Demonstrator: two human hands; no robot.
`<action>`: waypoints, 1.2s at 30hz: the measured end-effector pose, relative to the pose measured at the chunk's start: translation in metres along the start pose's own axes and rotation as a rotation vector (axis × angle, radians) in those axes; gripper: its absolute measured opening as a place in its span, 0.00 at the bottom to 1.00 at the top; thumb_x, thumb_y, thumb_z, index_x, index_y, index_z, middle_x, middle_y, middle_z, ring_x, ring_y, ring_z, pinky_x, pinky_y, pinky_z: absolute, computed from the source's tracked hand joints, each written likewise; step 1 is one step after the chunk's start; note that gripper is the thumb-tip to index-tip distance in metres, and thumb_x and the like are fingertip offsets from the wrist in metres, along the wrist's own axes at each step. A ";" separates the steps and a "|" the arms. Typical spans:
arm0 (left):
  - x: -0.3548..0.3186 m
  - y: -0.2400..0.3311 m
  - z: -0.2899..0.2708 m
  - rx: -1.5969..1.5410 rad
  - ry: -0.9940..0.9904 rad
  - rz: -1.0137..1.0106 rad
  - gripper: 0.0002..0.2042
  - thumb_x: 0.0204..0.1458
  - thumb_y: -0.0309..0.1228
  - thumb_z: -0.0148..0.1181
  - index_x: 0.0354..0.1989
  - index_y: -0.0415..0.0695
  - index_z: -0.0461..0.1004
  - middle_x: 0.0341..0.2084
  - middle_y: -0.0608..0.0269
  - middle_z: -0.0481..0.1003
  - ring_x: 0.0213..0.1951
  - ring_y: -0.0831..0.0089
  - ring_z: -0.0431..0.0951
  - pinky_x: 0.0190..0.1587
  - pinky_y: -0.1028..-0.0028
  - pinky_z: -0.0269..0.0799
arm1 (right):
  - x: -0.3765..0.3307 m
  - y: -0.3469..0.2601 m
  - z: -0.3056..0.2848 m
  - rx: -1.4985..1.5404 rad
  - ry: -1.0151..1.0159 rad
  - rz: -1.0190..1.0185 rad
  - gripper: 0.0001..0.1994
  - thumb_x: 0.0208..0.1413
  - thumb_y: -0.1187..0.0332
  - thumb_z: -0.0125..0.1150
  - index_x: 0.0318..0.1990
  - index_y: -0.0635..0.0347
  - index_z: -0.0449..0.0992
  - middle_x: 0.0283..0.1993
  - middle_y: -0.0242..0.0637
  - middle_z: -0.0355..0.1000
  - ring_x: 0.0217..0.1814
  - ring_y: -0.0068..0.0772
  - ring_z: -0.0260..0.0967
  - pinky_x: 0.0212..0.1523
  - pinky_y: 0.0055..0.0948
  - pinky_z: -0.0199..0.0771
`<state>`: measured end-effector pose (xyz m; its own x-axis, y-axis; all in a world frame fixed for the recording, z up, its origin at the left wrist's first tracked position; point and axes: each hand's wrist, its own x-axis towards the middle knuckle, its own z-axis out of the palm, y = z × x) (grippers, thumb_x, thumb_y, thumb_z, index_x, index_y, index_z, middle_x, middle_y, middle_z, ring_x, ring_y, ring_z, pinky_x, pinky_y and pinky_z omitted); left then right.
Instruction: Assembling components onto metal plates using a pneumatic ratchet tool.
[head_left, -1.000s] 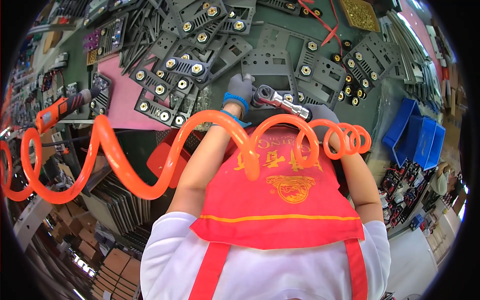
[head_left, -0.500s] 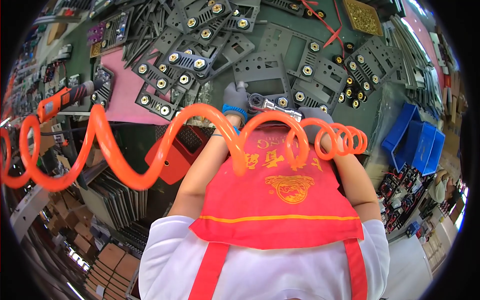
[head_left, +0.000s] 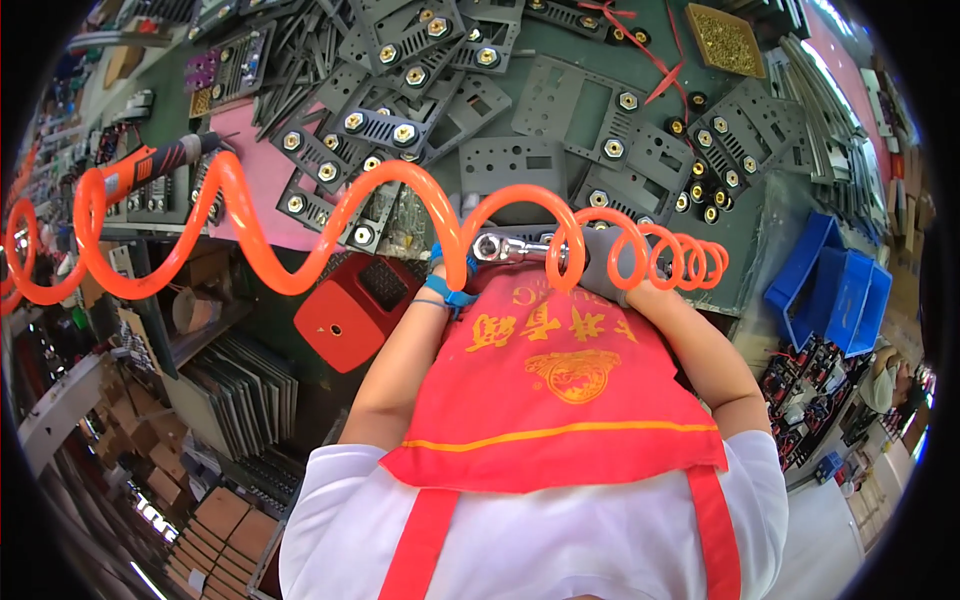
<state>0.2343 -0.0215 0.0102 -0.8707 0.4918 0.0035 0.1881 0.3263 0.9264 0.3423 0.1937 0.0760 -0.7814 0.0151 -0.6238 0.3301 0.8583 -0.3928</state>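
Observation:
A dark grey metal plate with holes and a rectangular opening lies at the bench's near edge. At its left edge is my left hand, in a grey glove, its fingers closed on the plate; an orange coiled hose hides much of this hand. My right hand, also gloved, is wrapped round the handle end of a chrome ratchet wrench. The wrench lies crosswise over the plate's near part, its round head pointing left, close to my red apron. The hose also crosses in front of the wrench.
Similar plates with brass-coloured nuts are piled across the green bench. A yellow tray of small brass parts stands far right. An orange power tool hangs at left. Blue bins and a red stool flank me.
The wrench and both hands have come nearer my body, the wrench head shifting left and lying more level. The plate has come nearer too. The coiled hose has swung and rises higher at left.

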 end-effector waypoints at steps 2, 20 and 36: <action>0.016 0.025 -0.002 -0.014 -0.046 -0.709 0.15 0.61 0.38 0.49 0.38 0.37 0.74 0.29 0.53 0.78 0.32 0.64 0.79 0.37 0.64 0.75 | -0.002 0.002 0.004 -0.005 0.035 -0.016 0.11 0.46 0.61 0.58 0.33 0.59 0.76 0.30 0.45 0.77 0.34 0.50 0.75 0.36 0.43 0.74; 0.083 0.007 0.117 -0.350 -0.147 -0.936 0.24 0.62 0.48 0.45 0.45 0.35 0.72 0.33 0.48 0.79 0.32 0.52 0.80 0.39 0.56 0.74 | 0.024 0.113 -0.102 0.152 0.258 0.637 0.18 0.45 0.57 0.57 0.43 0.56 0.77 0.41 0.48 0.77 0.45 0.51 0.74 0.45 0.42 0.73; 0.162 0.035 0.145 0.001 0.272 -0.694 0.16 0.63 0.40 0.46 0.40 0.37 0.66 0.15 0.57 0.76 0.24 0.57 0.79 0.33 0.62 0.72 | 0.035 0.140 -0.083 0.438 0.178 0.625 0.20 0.41 0.57 0.60 0.40 0.59 0.78 0.39 0.51 0.77 0.44 0.53 0.75 0.47 0.40 0.73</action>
<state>0.1659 0.1869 -0.0117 -0.8711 -0.0451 -0.4890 -0.4459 0.4899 0.7491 0.3173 0.3572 0.0553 -0.4423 0.5426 -0.7141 0.8869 0.3832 -0.2582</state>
